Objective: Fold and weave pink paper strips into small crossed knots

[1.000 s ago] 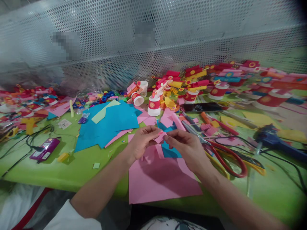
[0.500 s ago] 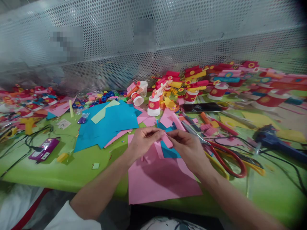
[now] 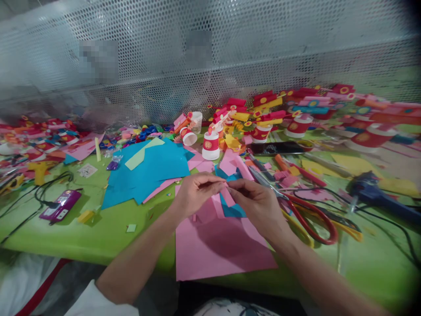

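Both hands meet above the table, pinching one small strip of pink paper (image 3: 227, 197) between them. My left hand (image 3: 198, 192) closes thumb and fingers on the strip's upper left end. From the other side, my right hand (image 3: 257, 199) grips it with thumb and forefinger; the strip's lower part hangs free. Beneath the hands lies a large pink sheet (image 3: 223, 252), partly in their shadow. Blue paper (image 3: 232, 209) shows just behind the strip. Red-handled scissors (image 3: 311, 219) rest beside my right wrist.
Large blue sheets (image 3: 154, 169) lie to the left, near a purple power adapter (image 3: 61, 205) with cords. A dark blue glue gun (image 3: 381, 197) is at the right. Red paper cups (image 3: 211, 145) with paper rolls stand along the back, before a perforated metal panel (image 3: 230, 74).
The hands stay together on the pink strip, which has turned slightly and shifted a little left. Nothing else on the table has visibly moved.
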{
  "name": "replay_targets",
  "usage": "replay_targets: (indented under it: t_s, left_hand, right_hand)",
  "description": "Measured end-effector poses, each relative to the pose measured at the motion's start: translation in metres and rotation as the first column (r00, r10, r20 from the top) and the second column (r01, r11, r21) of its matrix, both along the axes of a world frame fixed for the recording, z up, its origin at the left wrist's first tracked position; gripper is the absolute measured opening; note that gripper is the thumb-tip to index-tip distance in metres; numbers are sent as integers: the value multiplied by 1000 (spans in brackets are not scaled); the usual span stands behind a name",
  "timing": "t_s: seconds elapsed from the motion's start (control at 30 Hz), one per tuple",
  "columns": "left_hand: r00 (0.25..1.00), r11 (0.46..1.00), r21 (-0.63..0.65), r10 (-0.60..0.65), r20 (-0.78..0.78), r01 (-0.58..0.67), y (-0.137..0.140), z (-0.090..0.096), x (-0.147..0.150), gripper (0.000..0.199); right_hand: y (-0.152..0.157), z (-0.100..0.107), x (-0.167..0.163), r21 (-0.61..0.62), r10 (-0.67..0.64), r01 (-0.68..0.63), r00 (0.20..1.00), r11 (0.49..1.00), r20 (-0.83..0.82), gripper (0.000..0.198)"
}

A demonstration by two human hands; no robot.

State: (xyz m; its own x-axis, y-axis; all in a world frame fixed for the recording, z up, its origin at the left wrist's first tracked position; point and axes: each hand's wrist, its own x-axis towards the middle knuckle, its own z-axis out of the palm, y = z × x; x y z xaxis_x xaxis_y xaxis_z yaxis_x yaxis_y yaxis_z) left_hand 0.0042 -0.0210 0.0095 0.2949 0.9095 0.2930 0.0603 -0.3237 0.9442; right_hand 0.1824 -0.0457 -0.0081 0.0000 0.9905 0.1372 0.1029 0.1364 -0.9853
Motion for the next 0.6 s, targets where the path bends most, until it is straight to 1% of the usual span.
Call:
replay_targets:
  t_s: [0.1,0.2,0.33,0.47,0.53,0.6]
  left_hand:
    - [1000,1000,15,16,-10,-16,-1,0,0,16]
    - [1000,1000,-26,-8,25,9,-2,-2,1,21]
    - [993,991,-123,-37,108,51,-2,-3,2,25]
    - [983,961,-261,-40,180,87,-1,-2,1,24]
    - [980,948,-303,-38,194,96,-1,-1,-1,27]
    - [983,943,-319,-34,183,92,0,-2,-2,29]
  right_hand:
    - [-1,3,0,-3,-8,8,1000,1000,-17,19]
    - [-1,5,0,-4,-26,26,999,1000,-41,18]
    - [-2,8,1,3,-29,29,998,1000,-47,17]
    - [-2,6,0,1,-16,16,999,1000,-37,18]
    - [-2,4,0,3,-7,7,999,1000,-43,18]
    - [-1,2,-1,0,2,-2,999,1000,-43,18]
